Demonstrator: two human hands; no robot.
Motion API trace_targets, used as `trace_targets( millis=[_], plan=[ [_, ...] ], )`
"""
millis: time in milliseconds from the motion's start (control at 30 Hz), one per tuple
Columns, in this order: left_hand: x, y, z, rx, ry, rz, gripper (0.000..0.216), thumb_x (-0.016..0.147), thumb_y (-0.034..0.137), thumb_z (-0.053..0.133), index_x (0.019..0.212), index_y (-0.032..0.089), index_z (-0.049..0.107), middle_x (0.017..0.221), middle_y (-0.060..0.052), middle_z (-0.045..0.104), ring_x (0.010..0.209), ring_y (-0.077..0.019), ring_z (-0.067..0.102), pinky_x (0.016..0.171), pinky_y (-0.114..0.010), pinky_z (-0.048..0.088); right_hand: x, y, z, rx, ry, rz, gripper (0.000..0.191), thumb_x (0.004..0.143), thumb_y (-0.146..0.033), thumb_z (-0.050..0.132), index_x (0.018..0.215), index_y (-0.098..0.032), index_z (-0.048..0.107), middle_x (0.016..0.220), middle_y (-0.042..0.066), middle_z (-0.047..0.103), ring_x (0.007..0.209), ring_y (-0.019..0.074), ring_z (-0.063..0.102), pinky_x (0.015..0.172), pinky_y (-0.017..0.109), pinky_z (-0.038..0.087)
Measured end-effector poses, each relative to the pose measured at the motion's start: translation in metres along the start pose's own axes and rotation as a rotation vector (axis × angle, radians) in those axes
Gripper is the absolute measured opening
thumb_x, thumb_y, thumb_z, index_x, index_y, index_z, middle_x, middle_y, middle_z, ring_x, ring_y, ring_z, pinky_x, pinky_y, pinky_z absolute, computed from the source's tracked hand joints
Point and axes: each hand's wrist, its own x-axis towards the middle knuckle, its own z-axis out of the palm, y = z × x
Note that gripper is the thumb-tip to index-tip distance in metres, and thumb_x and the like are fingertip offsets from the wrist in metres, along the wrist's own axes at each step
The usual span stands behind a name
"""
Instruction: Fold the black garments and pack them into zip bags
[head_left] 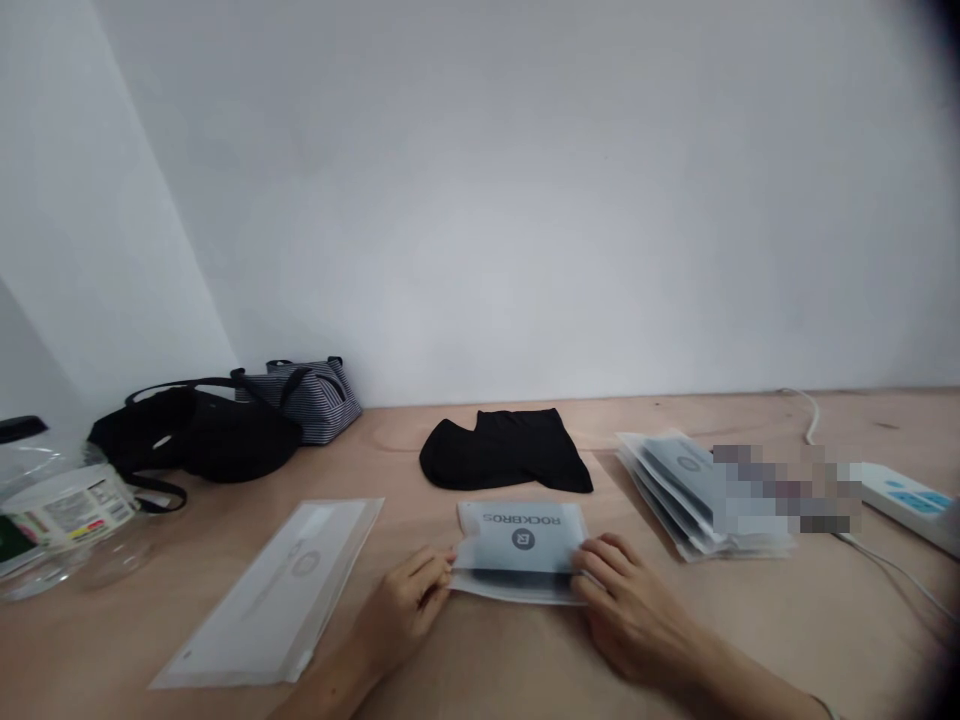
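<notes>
In front of me a frosted plastic bag (517, 555) lies on the table, printed ROCKBROS with a round logo that appears upside down. Something dark shows through it. My left hand (405, 605) pinches its left edge between thumb and fingers. At the right edge, my right hand (630, 605) is closed with curled fingers on the plastic; its thumb is mostly hidden. Just behind the bag, a folded black cloth piece (510, 455) lies flat, with a notch in its upper edge. To the left rests another frosted bag (274, 590), flat and pale, with a slider at one end.
A fanned pile of filled frosted bags (671, 485) sits to the right, partly blurred out. Beyond it are a white power strip (907, 505) and cables. On the left stand a clear plastic jar (67, 510), a black bag (202, 435) and a striped bag (330, 400) by the wall.
</notes>
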Motion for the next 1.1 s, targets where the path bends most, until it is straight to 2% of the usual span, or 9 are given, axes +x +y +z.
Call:
trace_targets(
  millis=[133, 267, 333, 400, 567, 700, 900, 1000, 1100],
  plan=[
    [0.001, 0.001, -0.002, -0.058, -0.066, -0.003, 0.016, 0.085, 0.012, 0.040, 0.078, 0.019, 0.052, 0.083, -0.003, 0.061, 0.088, -0.0156, 0.061, 0.075, -0.026, 0.049, 0.032, -0.013, 0.010, -0.042, -0.074, -0.022, 0.046, 0.075, -0.016, 0.048, 0.121, -0.019, 0.043, 0.117, 0.009, 0.051, 0.111, 0.0270, 0.039, 0.092, 0.044, 0.031],
    [-0.002, -0.001, -0.002, -0.105, -0.069, -0.054, 0.013, 0.085, 0.011, 0.038, 0.082, 0.021, 0.047, 0.086, -0.003, 0.058, 0.096, -0.0165, 0.057, 0.080, -0.029, 0.047, 0.047, -0.021, 0.027, -0.135, -0.050, -0.019, 0.044, 0.080, -0.015, 0.046, 0.123, -0.017, 0.041, 0.107, 0.010, 0.057, 0.097, 0.0229, 0.051, 0.078, 0.035, 0.043],
    [-0.003, -0.002, -0.002, -0.079, -0.028, -0.117, 0.013, 0.084, 0.014, 0.042, 0.093, 0.022, 0.044, 0.095, -0.004, 0.057, 0.099, -0.0179, 0.056, 0.083, -0.032, 0.047, 0.047, -0.023, 0.023, -0.189, -0.034, -0.026, 0.043, 0.082, -0.013, 0.043, 0.124, -0.017, 0.041, 0.106, 0.010, 0.058, 0.091, 0.0216, 0.054, 0.071, 0.032, 0.045],
    [-0.003, -0.002, -0.001, -0.026, 0.000, -0.196, 0.028, 0.082, 0.020, 0.048, 0.108, 0.023, 0.037, 0.105, -0.006, 0.054, 0.100, -0.0199, 0.055, 0.084, -0.036, 0.046, 0.044, -0.023, 0.008, -0.243, -0.018, -0.001, 0.046, 0.082, -0.011, 0.039, 0.127, -0.021, 0.038, 0.110, 0.010, 0.057, 0.091, 0.0213, 0.055, 0.069, 0.031, 0.046],
    [-0.003, -0.001, 0.001, 0.047, -0.041, -0.240, 0.040, 0.082, 0.024, 0.049, 0.118, 0.024, 0.030, 0.112, -0.008, 0.051, 0.100, -0.0225, 0.055, 0.082, -0.038, 0.047, 0.042, -0.004, -0.047, -0.496, 0.098, 0.347, 0.060, 0.081, -0.005, 0.032, 0.133, -0.034, 0.027, 0.125, 0.007, 0.047, 0.100, 0.0215, 0.051, 0.066, 0.029, 0.044],
    [-0.001, 0.000, 0.001, 0.068, -0.062, -0.218, 0.038, 0.082, 0.022, 0.049, 0.116, 0.025, 0.033, 0.112, -0.008, 0.051, 0.101, -0.0229, 0.054, 0.083, -0.039, 0.046, 0.049, 0.037, -0.073, -0.711, 0.130, 0.685, 0.046, 0.085, -0.012, 0.033, 0.126, -0.032, 0.040, 0.125, 0.009, 0.046, 0.105, 0.0263, 0.047, 0.066, 0.033, 0.042],
    [0.003, 0.005, -0.002, 0.032, -0.088, -0.227, 0.035, 0.082, 0.019, 0.047, 0.114, 0.025, 0.038, 0.110, -0.006, 0.052, 0.099, -0.0206, 0.054, 0.084, -0.036, 0.046, 0.049, 0.085, -0.050, -0.681, -0.133, 0.992, 0.041, 0.084, -0.012, 0.030, 0.117, -0.023, 0.050, 0.099, 0.017, 0.056, 0.084, 0.0291, 0.055, 0.056, 0.035, 0.040],
    [0.003, 0.008, -0.003, 0.044, -0.104, -0.211, 0.032, 0.082, 0.018, 0.046, 0.112, 0.024, 0.041, 0.109, -0.006, 0.052, 0.101, -0.0207, 0.052, 0.086, -0.037, 0.045, 0.045, 0.088, -0.029, -0.632, -0.271, 1.076, 0.040, 0.082, -0.011, 0.031, 0.117, -0.015, 0.050, 0.096, 0.022, 0.057, 0.080, 0.0319, 0.057, 0.055, 0.036, 0.039],
    [0.002, 0.006, -0.003, 0.103, -0.088, -0.206, 0.032, 0.082, 0.019, 0.045, 0.113, 0.023, 0.042, 0.112, -0.008, 0.051, 0.104, -0.0224, 0.050, 0.089, -0.040, 0.043, 0.046, 0.081, -0.022, -0.640, -0.246, 1.069, 0.038, 0.081, -0.016, 0.038, 0.118, -0.011, 0.047, 0.103, 0.024, 0.054, 0.091, 0.0356, 0.053, 0.064, 0.044, 0.039]
  ],
)
